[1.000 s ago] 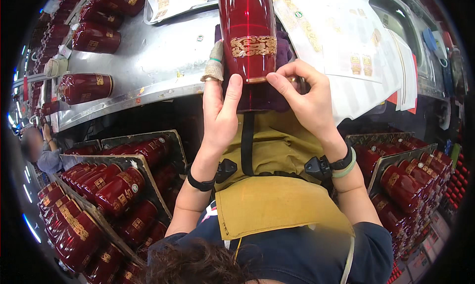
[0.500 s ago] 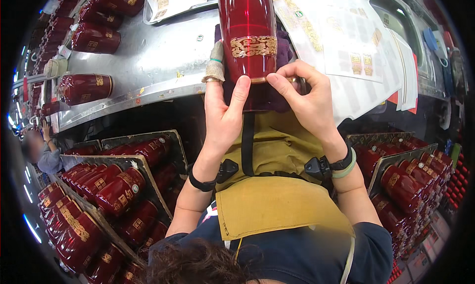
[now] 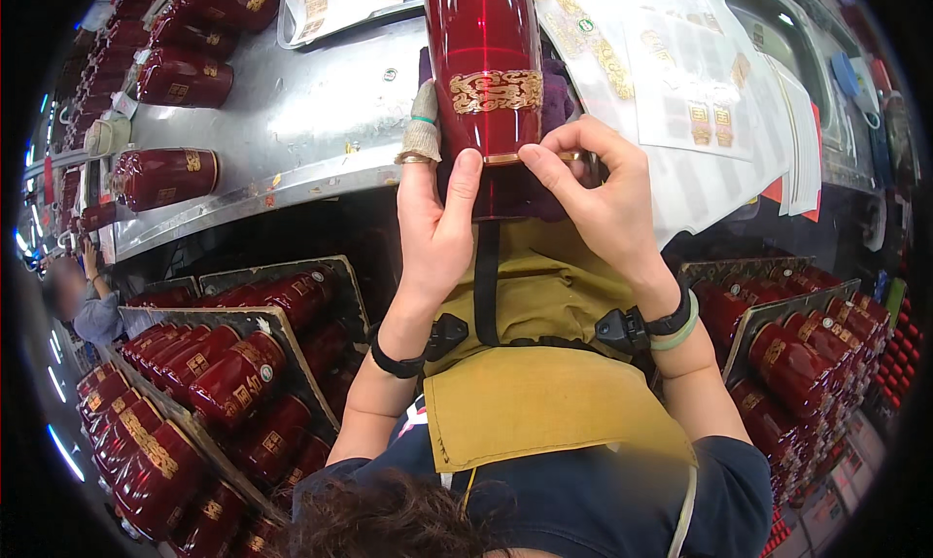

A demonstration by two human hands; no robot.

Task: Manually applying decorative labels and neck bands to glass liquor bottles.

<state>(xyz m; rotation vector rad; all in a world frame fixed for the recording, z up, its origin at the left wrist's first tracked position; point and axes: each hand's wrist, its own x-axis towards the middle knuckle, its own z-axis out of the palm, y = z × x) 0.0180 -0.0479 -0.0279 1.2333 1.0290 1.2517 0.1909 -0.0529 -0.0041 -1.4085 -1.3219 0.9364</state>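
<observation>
A glossy dark-red bottle [image 3: 483, 33] with a gold ornamental band lies on a dark purple cloth [image 3: 557, 96] at the table's front edge. My left hand [image 3: 435, 218] wraps its left side, thumb pressed on the red surface; one finger wears a pale cloth finger cover [image 3: 421, 125] with a green band. A thin gold strip [image 3: 502, 158] runs across the bottle between my two thumbs. At the bottle's right side my right hand [image 3: 607, 189] pinches the strip's end between thumb and forefinger. My right fingertips are partly hidden behind the hand.
White sheets with gold decals [image 3: 695, 101] lie to the right. A tray [image 3: 287, 23] with more sheets is at the upper left. Red bottles [image 3: 167, 177] lie on the table's left; crates of bottles [image 3: 236, 373] flank me. Another person [image 3: 92, 300] is at far left.
The bottle has shifted very slightly left, along with my left fingers. My right thumb has moved slightly left along the gold strip; both hands keep their hold.
</observation>
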